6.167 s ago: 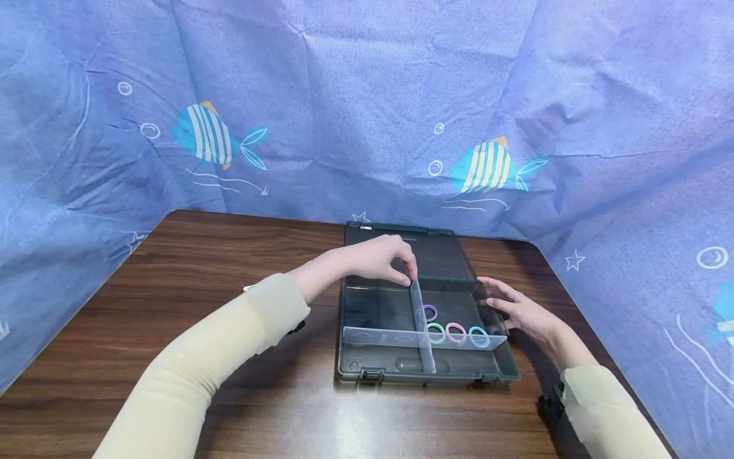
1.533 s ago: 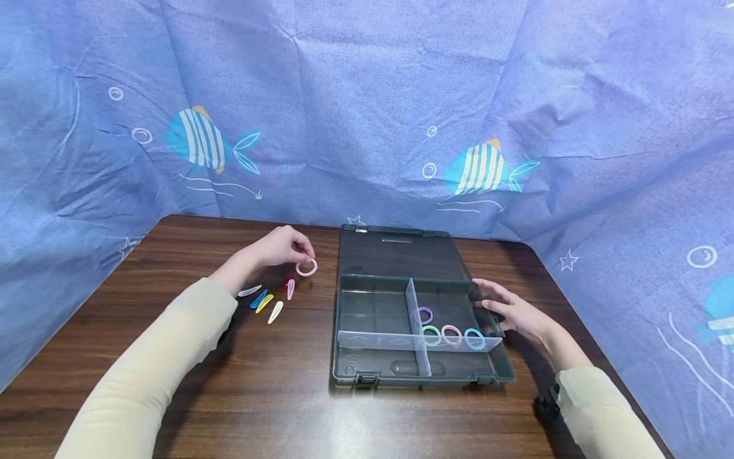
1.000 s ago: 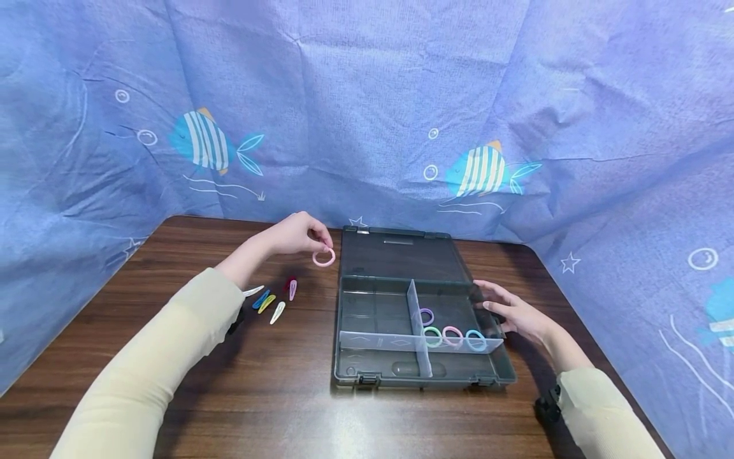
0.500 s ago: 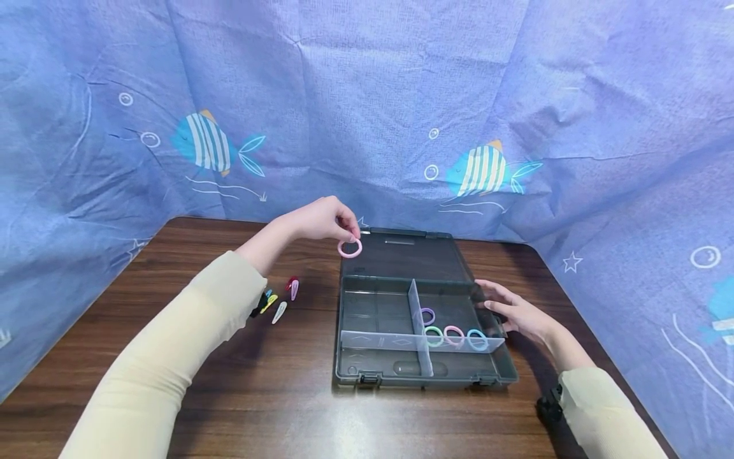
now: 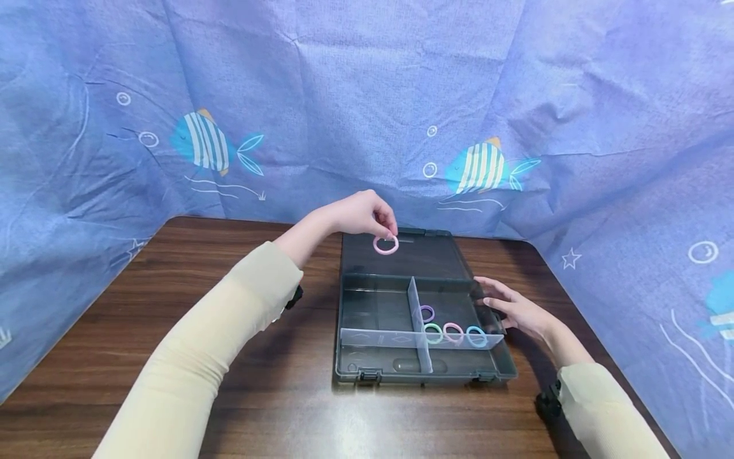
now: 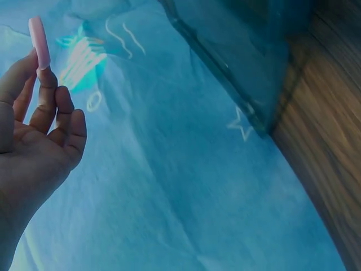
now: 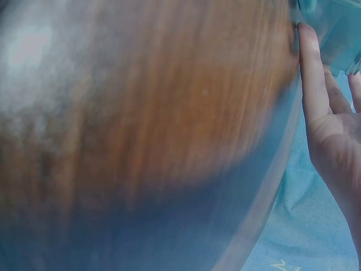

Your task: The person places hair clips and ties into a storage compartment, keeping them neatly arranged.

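My left hand (image 5: 362, 213) pinches a pale pink hair tie (image 5: 385, 253) between thumb and fingertips. It hangs over the raised lid (image 5: 427, 261) of a smoky grey divider box; the left wrist view shows the tie (image 6: 39, 42) edge-on. My right hand (image 5: 524, 317) rests against the box's right wall, its thumb and fingers touching it. In the right wrist view that hand (image 7: 333, 124) has a straight thumb at the box's side. The back right compartment holds a purple hair tie (image 5: 432, 314), a green one (image 5: 433, 324), a pink one (image 5: 453, 323) and a blue one (image 5: 476, 327).
Clear dividers (image 5: 378, 338) cross the box (image 5: 375, 306), which stands on a dark wood table (image 5: 275, 395). Behind my left sleeve (image 5: 218, 344), the hair clips are mostly hidden. A blue fish-print cloth (image 5: 367, 115) hangs along the table's back and sides.
My left hand was at the divider at first, later holding the pink hair tie near the clips. It has carried the tie right, over the lid. My right hand stays put.
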The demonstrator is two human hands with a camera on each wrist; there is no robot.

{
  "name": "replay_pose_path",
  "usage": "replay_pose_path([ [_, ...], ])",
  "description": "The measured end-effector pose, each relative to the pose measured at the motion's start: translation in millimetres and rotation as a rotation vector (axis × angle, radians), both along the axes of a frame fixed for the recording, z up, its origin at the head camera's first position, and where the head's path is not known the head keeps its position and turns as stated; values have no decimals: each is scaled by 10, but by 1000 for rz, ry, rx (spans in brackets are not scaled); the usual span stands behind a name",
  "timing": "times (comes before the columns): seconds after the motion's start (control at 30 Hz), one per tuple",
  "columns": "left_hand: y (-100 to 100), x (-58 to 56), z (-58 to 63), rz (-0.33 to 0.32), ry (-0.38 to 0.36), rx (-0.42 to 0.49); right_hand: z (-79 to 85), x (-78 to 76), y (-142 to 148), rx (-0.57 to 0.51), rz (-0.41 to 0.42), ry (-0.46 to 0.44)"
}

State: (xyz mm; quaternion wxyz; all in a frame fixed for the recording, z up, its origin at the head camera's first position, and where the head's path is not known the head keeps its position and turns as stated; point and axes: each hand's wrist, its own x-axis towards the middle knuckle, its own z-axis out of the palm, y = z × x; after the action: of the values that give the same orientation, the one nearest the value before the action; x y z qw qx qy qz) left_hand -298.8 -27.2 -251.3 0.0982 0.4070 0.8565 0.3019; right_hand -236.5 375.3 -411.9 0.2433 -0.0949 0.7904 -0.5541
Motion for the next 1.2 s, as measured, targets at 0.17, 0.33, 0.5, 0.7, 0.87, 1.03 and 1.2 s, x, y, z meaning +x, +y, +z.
replay_pose_path([
  [0.17, 210, -3, -45, -32, -19, 12, -6, -10, 1, 13, 15, 14],
  [0.33, 423, -3, -113, -68, -6, 43, -13, -9, -4, 1, 25, 20],
  [0.5, 651, 0, -210, -99, 33, 53, -9, -1, -9, 2, 7, 7],
  [0.7, 906, 33, -372, -126, 67, 9, -3, 4, -28, 4, -6, 1],
  [0.87, 1068, 61, -483, -153, 62, 11, -7, 1, -30, 17, -2, 19],
  [1.03, 1194, 47, -607, -167, 52, 16, -7, 6, -21, 17, -3, 16],
  [1.2, 1309, 33, -743, -159, 66, -32, 5, 18, -20, 21, -2, 20],
])
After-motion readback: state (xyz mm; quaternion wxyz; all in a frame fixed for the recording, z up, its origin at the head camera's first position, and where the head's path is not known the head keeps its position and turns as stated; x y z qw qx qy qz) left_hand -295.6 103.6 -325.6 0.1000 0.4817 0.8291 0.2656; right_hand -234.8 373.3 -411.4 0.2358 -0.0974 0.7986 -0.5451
